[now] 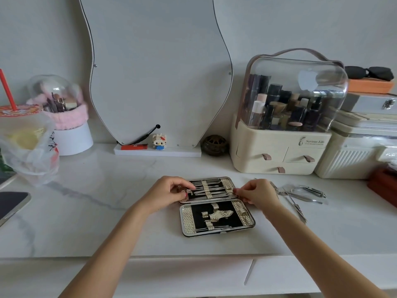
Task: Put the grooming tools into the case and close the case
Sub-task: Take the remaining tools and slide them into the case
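The grooming case (249,220) lies open on the white marble table (107,222). Its far half (211,188) holds several thin metal tools under gold straps. The near half shows black lining, gold straps and a few thin tools along its front. My left hand (167,193) curls over the far half's left edge and grips it, with a small metal piece by the thumb. My right hand (255,193) pinches the end of a thin tool at the far half's right edge. Loose tools (300,195), among them clippers and scissors, lie just right of that hand.
A phone (10,204) lies at the left edge and a bagged drink cup (25,143) stands behind it. A cream cosmetics organiser (279,151) and boxes stand at the back right. A mirror stand (158,151) is at the back centre. A red box (384,188) sits far right.
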